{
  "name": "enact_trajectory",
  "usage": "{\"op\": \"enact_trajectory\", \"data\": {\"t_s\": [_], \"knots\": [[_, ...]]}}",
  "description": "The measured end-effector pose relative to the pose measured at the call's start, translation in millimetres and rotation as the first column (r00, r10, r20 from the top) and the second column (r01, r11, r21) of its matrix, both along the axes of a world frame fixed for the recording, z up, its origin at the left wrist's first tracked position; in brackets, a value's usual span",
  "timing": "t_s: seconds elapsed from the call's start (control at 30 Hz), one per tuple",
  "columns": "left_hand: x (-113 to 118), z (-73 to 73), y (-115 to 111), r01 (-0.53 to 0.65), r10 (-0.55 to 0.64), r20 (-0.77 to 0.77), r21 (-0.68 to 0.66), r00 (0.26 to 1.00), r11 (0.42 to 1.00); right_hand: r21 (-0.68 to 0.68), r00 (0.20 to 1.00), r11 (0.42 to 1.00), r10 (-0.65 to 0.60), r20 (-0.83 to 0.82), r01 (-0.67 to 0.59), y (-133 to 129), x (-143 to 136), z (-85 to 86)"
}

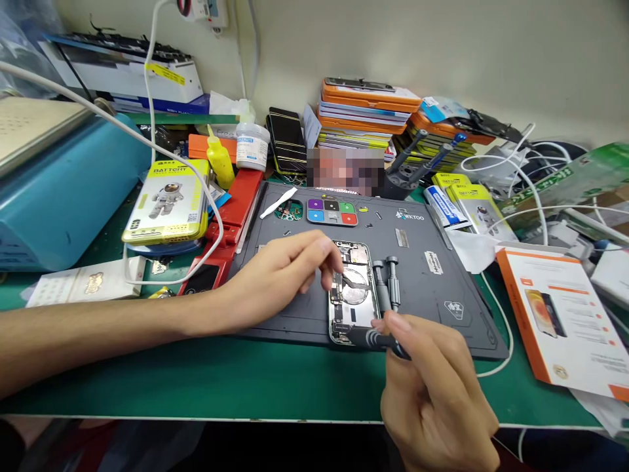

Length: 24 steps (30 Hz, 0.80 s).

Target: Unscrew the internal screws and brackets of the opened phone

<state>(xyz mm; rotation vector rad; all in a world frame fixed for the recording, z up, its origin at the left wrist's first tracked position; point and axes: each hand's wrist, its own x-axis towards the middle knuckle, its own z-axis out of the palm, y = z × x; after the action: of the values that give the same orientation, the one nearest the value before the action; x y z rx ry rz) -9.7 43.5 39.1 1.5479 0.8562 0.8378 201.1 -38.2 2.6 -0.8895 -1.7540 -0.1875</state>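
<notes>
Opened phone point(366, 314) is on the dark work mat point(304, 321), near its front edge, back of the housing laid flat, inner parts and a round coil exposed. Left hand point(289, 265) is over the phone's left edge, fingers curled down; can't tell if they pinch anything. Right hand point(437, 387) is closed on a dark tool point(376, 339) with pale stripes, its far end over the phone's near end. Two grey screwdrivers point(388, 282) lie just right of the phone. Containers: dark tool holder point(400, 183) behind the mat has drivers standing tilted in it. White jar point(252, 147) with blue-and-white label, contents not visible. Yellow squeeze bottle point(220, 159) just left of it. Yellow battery boxes point(170, 200) stacked at left, more battery boxes point(474, 206) at right, contents not visible. White-and-orange box point(560, 321) with a phone picture lies right of the mat. Orange cases point(363, 98) are stacked at the wall. Coloured sectioned pad point(333, 212) sits on the mat behind the phone, beside a small green board point(289, 210).
</notes>
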Motion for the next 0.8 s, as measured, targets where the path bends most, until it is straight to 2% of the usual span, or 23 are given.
{"op": "enact_trajectory", "data": {"t_s": [0.1,0.2,0.33,0.4,0.47,0.5,0.53,0.57,0.6,0.67,0.7,0.8], "knots": [[-1.5,0.5,6.9,-0.147,0.148,0.059,-0.023,0.987,0.989,-0.024,0.999,0.999,0.028,0.018,-0.028,-0.7,0.8,-1.4],[-2.6,0.4,10.3,-0.215,0.217,0.087,-0.037,0.972,0.976,-0.019,0.999,0.999,0.049,0.010,-0.048,-1.4,1.3,-2.0],[-1.0,-0.3,7.3,-0.182,0.181,0.096,0.003,0.979,0.983,-0.078,0.995,0.992,0.102,-0.004,-0.102,-0.9,1.9,-0.6],[-1.7,4.0,7.5,-0.160,0.157,0.076,0.035,0.985,0.986,-0.084,0.992,0.988,0.126,-0.020,-0.127,-0.5,1.4,0.0],[-6.8,14.6,12.0,-0.115,0.118,-0.025,0.093,0.993,0.989,-0.065,0.992,0.990,0.125,-0.025,-0.126,-0.2,0.5,0.2],[-11.4,21.8,15.8,-0.056,0.074,-0.132,0.135,0.988,0.989,-0.052,0.992,0.991,0.122,-0.020,-0.123,-0.2,-0.1,0.3],[-17.2,29.7,20.1,0.061,0.000,-0.314,0.186,0.949,0.981,-0.046,0.993,0.992,0.120,-0.011,-0.120,-0.2,-0.6,0.4],[-24.0,37.4,24.7,0.187,-0.044,-0.508,0.235,0.861,0.954,-0.045,0.993,0.992,0.116,-0.002,-0.116,-0.3,-1.0,0.5],[-31.4,44.2,28.9,0.277,-0.035,-0.649,0.276,0.760,0.920,-0.049,0.993,0.992,0.114,0.005,-0.114,-0.5,-1.3,0.7],[-45.8,53.3,34.3,0.355,0.012,-0.786,0.294,0.618,0.887,-0.075,0.993,0.990,0.116,0.005,-0.116,-1.1,-1.3,1.2],[-52.3,55.2,34.9,0.398,-0.010,-0.821,0.266,0.571,0.878,-0.088,0.993,0.989,0.118,0.000,-0.117,-1.4,-1.1,1.5],[-65.8,52.9,28.2,0.511,-0.080,-0.875,0.202,0.477,0.836,-0.096,0.993,0.989,0.116,-0.020,-0.117,-2.1,-0.6,1.6]]}}
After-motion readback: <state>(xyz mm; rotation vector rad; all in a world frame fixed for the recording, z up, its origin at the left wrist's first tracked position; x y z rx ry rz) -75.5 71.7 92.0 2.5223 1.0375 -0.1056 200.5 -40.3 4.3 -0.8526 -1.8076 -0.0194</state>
